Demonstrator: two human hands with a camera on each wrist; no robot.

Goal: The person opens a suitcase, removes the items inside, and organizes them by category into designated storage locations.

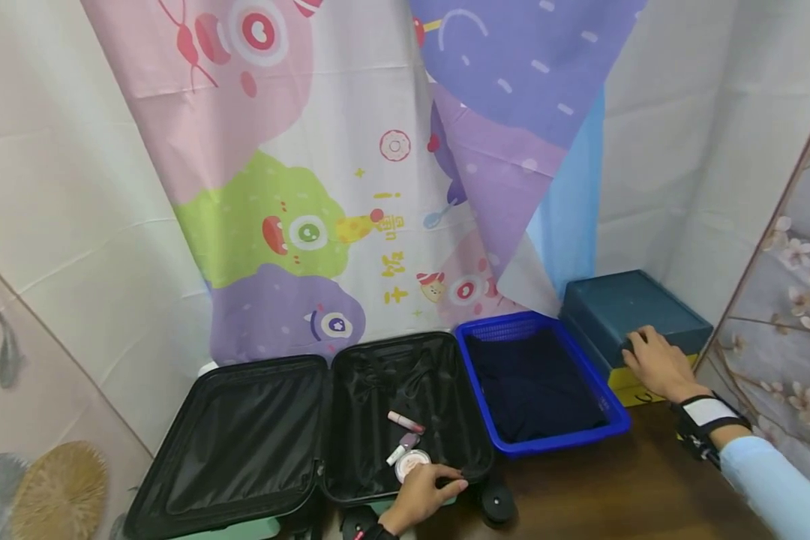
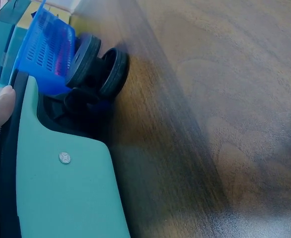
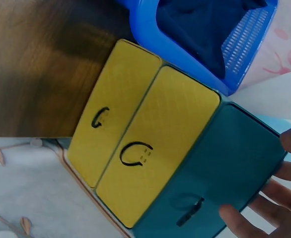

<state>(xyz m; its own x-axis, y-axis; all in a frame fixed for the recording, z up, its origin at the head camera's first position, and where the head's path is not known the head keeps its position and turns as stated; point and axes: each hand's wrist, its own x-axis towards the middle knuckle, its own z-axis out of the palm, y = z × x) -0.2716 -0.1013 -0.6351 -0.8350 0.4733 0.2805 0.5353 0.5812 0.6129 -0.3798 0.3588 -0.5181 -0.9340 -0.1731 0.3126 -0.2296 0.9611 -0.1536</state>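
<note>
An open suitcase [image 1: 243, 442] with a black lining and mint-green shell lies with both halves spread. My left hand [image 1: 421, 495] rests at its front rim, fingers extended, thumb by the black edge in the left wrist view. Beside that hand, inside the right half, are a round compact [image 1: 410, 462], a small bottle with a white cap [image 1: 397, 454] and a pink tube [image 1: 403, 421]. My right hand [image 1: 658, 364] touches the top of a teal drawer box [image 1: 637, 307], its fingers spread loosely over the edge. Yellow drawer fronts [image 3: 158, 139] face the right wrist camera.
A blue basket [image 1: 560, 439] holding dark folded cloth [image 1: 536, 382] stands between the suitcase and the drawer box. Suitcase wheels [image 1: 498, 501] jut out over the brown wooden table [image 1: 580, 495]. A cartoon-printed curtain [image 1: 324, 315] hangs behind.
</note>
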